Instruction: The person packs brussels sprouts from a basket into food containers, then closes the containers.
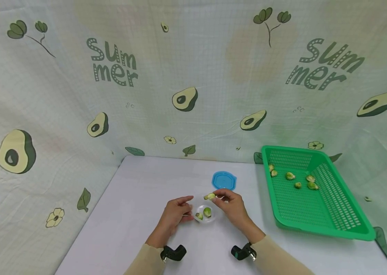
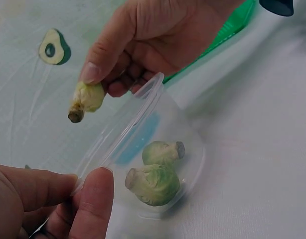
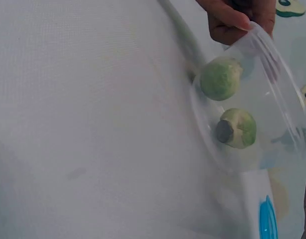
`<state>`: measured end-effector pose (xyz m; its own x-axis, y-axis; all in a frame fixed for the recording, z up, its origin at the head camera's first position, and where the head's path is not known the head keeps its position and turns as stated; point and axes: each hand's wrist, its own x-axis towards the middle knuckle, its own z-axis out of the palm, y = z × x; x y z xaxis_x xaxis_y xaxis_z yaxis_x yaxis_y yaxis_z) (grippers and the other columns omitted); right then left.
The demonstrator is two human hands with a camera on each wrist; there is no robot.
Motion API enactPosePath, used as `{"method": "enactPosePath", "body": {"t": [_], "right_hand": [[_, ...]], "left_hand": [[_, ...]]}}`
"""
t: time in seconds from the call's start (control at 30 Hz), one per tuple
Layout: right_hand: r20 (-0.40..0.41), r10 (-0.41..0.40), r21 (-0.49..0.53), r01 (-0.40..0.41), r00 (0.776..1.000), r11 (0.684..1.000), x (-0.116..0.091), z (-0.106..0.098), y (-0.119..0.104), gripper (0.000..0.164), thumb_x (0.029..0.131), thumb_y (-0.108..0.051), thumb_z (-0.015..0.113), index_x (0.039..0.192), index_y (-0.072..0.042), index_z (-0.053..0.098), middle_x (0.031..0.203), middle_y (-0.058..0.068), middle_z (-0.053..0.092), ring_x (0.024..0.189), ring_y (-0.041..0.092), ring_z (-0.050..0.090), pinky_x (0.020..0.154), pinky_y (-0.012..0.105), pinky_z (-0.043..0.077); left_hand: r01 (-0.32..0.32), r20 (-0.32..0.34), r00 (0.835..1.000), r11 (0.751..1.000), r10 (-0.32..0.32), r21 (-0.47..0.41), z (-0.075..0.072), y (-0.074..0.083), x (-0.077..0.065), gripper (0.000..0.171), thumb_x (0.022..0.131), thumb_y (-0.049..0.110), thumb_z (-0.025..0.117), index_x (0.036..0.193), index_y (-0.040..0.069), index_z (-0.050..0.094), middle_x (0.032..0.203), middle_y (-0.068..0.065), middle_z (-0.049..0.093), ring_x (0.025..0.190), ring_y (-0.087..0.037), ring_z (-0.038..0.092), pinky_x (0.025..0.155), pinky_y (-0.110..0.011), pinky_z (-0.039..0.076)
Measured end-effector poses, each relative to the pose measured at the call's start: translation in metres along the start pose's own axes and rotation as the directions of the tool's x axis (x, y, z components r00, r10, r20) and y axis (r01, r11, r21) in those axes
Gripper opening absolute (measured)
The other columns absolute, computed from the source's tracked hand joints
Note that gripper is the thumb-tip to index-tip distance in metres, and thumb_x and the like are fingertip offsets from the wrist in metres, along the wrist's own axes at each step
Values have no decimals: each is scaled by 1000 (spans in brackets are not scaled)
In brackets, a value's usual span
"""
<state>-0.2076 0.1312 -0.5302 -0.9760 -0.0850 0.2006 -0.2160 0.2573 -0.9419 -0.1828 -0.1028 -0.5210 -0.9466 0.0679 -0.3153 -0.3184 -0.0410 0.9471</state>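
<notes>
A clear bowl [image 2: 185, 124] stands at the lower centre of the head view, its rim pinched between the thumb and fingers of the left hand [image 1: 177, 214]. Inside lie two green sprouts [image 1: 207, 212], touching in the left wrist view. The right hand [image 1: 233, 208] grips a third, paler sprout [image 1: 210, 196] between thumb and fingers, just above the bowl in the frame and apart from its rim. A green basket [image 1: 331, 233] fills the right side, with six sprouts [image 1: 290, 175] scattered towards its upper end. A blue lid [image 1: 224, 180] lies between bowl and basket, a little above the bowl in the frame. The white table [image 1: 138, 187] spans the lower frame, backed by a pale cloth [image 1: 155, 68] printed with avocados, leaves, flowers and the word "summer." Black devices [image 1: 174, 253] are strapped at both wrists, beside beige sleeves [image 1: 149, 259].
</notes>
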Motion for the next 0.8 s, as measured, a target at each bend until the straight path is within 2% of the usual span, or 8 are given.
{"method": "enactPosePath", "body": {"t": [0.3, 0.47, 0.8], "right_hand": [[17, -1, -84, 3, 1000, 996, -1, 16, 6, 18, 90, -13, 85, 107, -19, 81, 107, 2, 71, 103, 25, 57, 86, 31, 47], [16, -8, -128, 10, 1000, 992, -2, 20, 9, 21, 89, -14, 85, 107, -25, 81, 109, -2, 67, 104, 22, 57, 86, 31, 45], [25, -53, -156, 56, 998, 986, -1, 24, 11, 22, 89, -14, 86, 106, -25, 80, 109, -3, 68, 108, 23, 59, 89, 36, 45]], "left_hand": [[9, -6, 1000, 1000, -9, 4, 0, -1, 2, 47, 100, 3, 68, 146, 2, 62, 93, -4, 62, 78, -13, 64, 71, -29, 66], [0, -3, 1000, 1000, 0, 0, 0, -3, 4, 47, 100, 3, 68, 146, 1, 61, 93, -4, 61, 78, -13, 64, 70, -30, 66], [-4, 1, 1000, 1000, 4, -5, -1, -2, 3, 47, 100, 2, 68, 146, 0, 61, 93, -3, 61, 78, -13, 64, 72, -32, 67]]}}
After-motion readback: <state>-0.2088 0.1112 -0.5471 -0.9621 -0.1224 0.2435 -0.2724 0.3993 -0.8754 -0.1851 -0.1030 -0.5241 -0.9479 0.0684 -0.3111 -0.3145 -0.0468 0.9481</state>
